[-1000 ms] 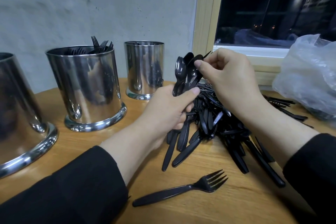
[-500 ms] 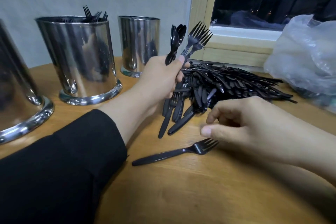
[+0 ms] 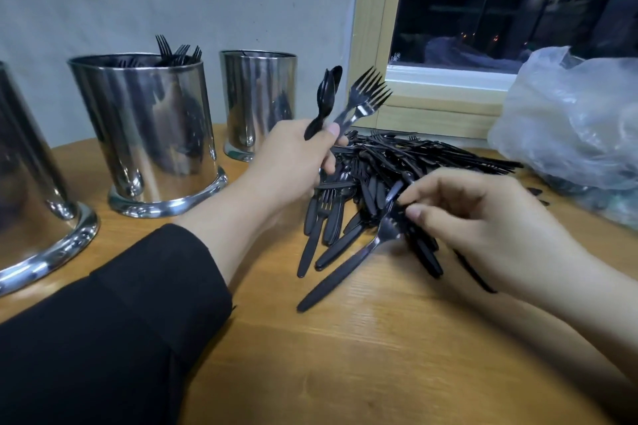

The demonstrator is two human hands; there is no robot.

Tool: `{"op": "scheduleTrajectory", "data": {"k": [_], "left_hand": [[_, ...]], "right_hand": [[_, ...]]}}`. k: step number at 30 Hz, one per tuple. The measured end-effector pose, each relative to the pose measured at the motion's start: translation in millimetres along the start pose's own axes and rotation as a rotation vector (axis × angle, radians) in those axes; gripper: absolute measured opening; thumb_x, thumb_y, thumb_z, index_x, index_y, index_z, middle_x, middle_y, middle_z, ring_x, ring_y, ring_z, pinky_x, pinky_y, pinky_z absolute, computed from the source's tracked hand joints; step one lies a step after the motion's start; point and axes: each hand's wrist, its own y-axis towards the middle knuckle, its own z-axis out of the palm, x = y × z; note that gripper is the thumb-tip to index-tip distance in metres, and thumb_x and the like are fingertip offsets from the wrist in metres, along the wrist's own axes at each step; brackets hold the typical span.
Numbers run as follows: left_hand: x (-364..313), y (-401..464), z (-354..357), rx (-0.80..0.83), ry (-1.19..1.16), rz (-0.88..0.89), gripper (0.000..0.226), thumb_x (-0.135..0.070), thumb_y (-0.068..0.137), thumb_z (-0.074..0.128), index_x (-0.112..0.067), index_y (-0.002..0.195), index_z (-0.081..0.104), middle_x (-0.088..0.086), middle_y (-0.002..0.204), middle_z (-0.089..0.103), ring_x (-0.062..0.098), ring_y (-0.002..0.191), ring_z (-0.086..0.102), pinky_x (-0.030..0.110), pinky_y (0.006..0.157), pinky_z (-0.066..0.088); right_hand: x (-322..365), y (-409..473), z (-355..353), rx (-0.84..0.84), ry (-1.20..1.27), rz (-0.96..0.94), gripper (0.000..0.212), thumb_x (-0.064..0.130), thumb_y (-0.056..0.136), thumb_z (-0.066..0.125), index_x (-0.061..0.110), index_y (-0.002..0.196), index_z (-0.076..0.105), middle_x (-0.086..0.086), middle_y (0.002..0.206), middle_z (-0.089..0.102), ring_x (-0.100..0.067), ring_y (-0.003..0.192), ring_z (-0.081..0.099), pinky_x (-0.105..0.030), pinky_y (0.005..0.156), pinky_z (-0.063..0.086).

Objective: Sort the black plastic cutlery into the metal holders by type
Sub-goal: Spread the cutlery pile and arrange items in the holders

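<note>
Right hand [image 3: 483, 217] has lifted the loose fork [image 3: 348, 266] by its head, handle tip on the table [image 3: 379, 373]. Left hand [image 3: 293, 162] grips spoons [image 3: 326, 97] and forks [image 3: 366, 97] upright over the pile [image 3: 397, 162]. Holders [image 3: 148, 128] left of it.

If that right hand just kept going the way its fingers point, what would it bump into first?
The right hand points left, and its fingertips are already at the head of a lone fork. Right behind that lies the cutlery pile, though depth is hard to judge.
</note>
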Motion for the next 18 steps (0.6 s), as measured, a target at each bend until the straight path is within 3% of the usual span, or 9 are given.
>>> {"op": "scheduleTrajectory", "data": {"k": [2, 8, 12, 15, 18], "left_hand": [[-1.5, -4.2, 2.9, 0.066, -0.023, -0.013, 0.029, -0.030, 0.109, 0.049, -0.012, 0.105, 0.070, 0.003, 0.070, 0.063, 0.012, 0.046, 0.050, 0.025, 0.043, 0.043], [-11.6, -16.0, 17.0, 0.269, -0.055, -0.029, 0.028, -0.027, 0.108, 0.051, -0.007, 0.102, 0.069, 0.010, 0.080, 0.075, 0.024, 0.066, 0.071, 0.035, 0.063, 0.062], [-16.0, -25.0, 23.8, 0.396, 0.047, 0.000, 0.036, -0.031, 0.108, 0.048, -0.008, 0.083, 0.060, -0.003, 0.056, 0.062, 0.014, 0.045, 0.046, 0.026, 0.048, 0.041], [-17.8, -26.5, 26.0, 0.480, -0.068, -0.039, 0.034, -0.035, 0.107, 0.051, -0.018, 0.081, 0.065, 0.003, 0.068, 0.056, 0.012, 0.046, 0.033, 0.026, 0.047, 0.028], [-19.0, -25.2, 23.4, 0.488, -0.038, -0.041, 0.021, -0.033, 0.104, 0.057, -0.021, 0.096, 0.072, 0.003, 0.072, 0.051, 0.009, 0.048, 0.032, 0.023, 0.046, 0.027]], "right_hand": [[-1.8, 3.7, -5.7, -0.148, 0.028, -0.051, 0.013, 0.014, 0.092, 0.068, 0.026, 0.089, 0.072, 0.016, 0.070, 0.067, -0.003, 0.058, 0.056, -0.011, 0.056, 0.040], [-18.8, 9.8, -17.0, -0.446, 0.120, -0.071, 0.014, 0.017, 0.098, 0.063, 0.029, 0.095, 0.070, 0.017, 0.076, 0.067, 0.001, 0.068, 0.058, -0.013, 0.064, 0.044], [-25.6, 10.8, -18.0, -0.506, 0.059, -0.094, 0.016, 0.017, 0.098, 0.063, 0.032, 0.096, 0.069, 0.010, 0.085, 0.069, -0.005, 0.077, 0.062, -0.019, 0.069, 0.049], [-28.3, 12.2, -19.3, -0.538, 0.044, -0.099, 0.018, 0.018, 0.098, 0.064, 0.035, 0.094, 0.068, 0.018, 0.081, 0.068, -0.001, 0.073, 0.060, -0.016, 0.067, 0.046], [-28.9, 13.9, -20.1, -0.563, 0.012, -0.110, 0.015, 0.023, 0.097, 0.066, 0.037, 0.100, 0.067, 0.015, 0.083, 0.068, -0.002, 0.075, 0.060, -0.016, 0.068, 0.047]]}}
